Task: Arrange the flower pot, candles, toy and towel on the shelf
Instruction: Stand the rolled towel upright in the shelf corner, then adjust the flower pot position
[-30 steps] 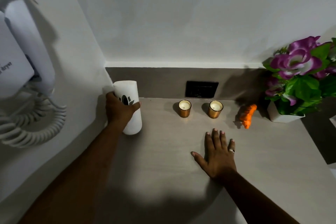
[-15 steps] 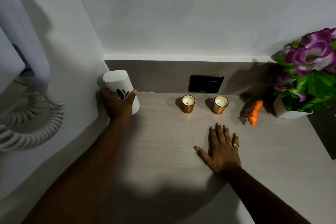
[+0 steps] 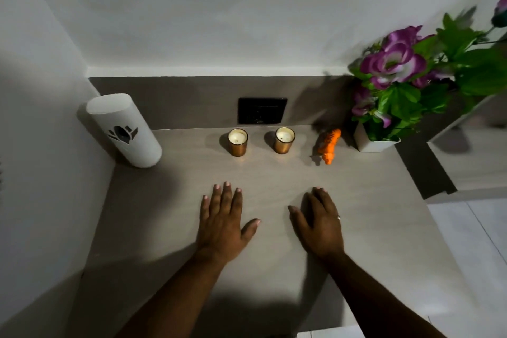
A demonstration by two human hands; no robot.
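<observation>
A white rolled towel with a dark flower emblem stands upright in the shelf's back left corner. Two copper candle cups sit side by side along the back. To their right lies an orange toy, and beside it a white flower pot with purple flowers and green leaves. My left hand and my right hand rest flat on the beige shelf, fingers spread, holding nothing, well in front of the candles.
A black wall socket is set in the grey backsplash behind the candles. White walls close in the left and back. The shelf's right edge drops to a lower surface and a white floor.
My left hand has let go of the towel, which stays in the back left corner, and has come back to lie flat beside my right hand. The view shifted right; the hair dryer is out of frame.
</observation>
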